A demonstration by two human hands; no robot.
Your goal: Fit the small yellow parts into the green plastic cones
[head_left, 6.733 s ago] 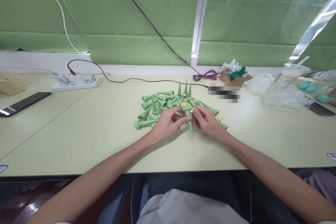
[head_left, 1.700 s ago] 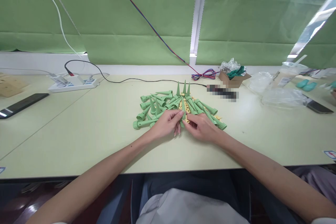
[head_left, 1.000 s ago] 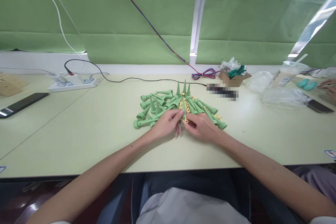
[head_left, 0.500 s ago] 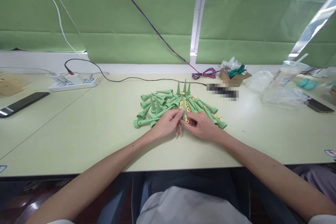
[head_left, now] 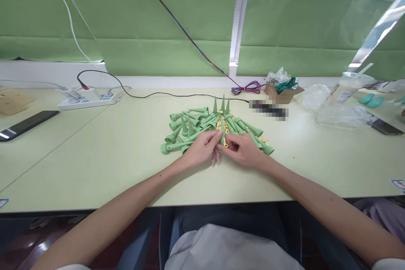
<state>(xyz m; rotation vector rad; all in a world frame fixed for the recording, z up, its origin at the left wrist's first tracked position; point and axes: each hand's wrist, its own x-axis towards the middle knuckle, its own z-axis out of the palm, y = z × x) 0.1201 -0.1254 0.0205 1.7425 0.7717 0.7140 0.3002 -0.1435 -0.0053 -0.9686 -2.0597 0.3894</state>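
A heap of green plastic cone spikes point(head_left: 190, 124) lies in the middle of the pale table point(head_left: 126, 156), mixed with small yellow parts. Three cones point(head_left: 222, 104) stand upright at the back of the heap. My left hand point(head_left: 202, 148) is closed, pinching a green cone point(head_left: 221, 133) at the heap's near edge. My right hand point(head_left: 244, 151) is closed too, pinching a small yellow piece point(head_left: 225, 143) right beside the cone. Both hands touch at the fingertips.
A power strip point(head_left: 90, 98) with a black cable and a dark phone point(head_left: 27, 123) lie at the left. At the right are a small cardboard box point(head_left: 283, 93), clear plastic bags point(head_left: 341, 114), another phone point(head_left: 387, 127) and teal pieces point(head_left: 370, 100). Green blinds hang behind.
Earlier my hands held one cone pointing toward me; it now lies in the heap. In the last second my hands barely moved, staying pinched on a cone and the yellow piece.
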